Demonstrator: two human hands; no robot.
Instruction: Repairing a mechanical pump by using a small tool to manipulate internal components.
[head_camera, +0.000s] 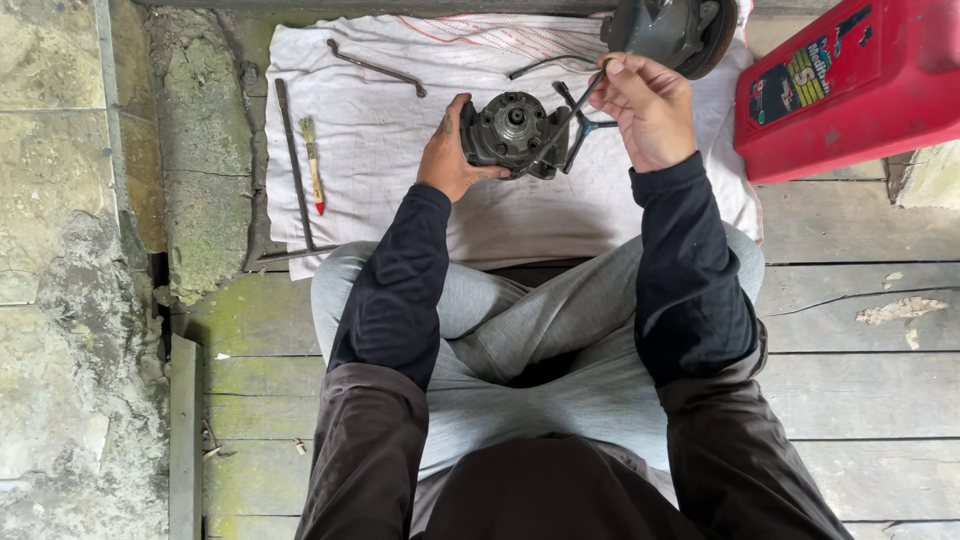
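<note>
A red plastic jug (850, 85), contents hidden, stands beside the white cloth (380, 140). The left hand (447, 155) grips a round metal part (512, 133); the right hand (650, 110) pinches a thin tool (570, 115).

red plastic canister (860, 90) | top right, on planks | dark rectangular label (800, 80), multicoloured print

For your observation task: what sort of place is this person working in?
Probably a makeshift outdoor repair spot, not a proper workshop: weathered mossy floorboards, tools laid on a white cloth, a red oil can beside it.
</note>
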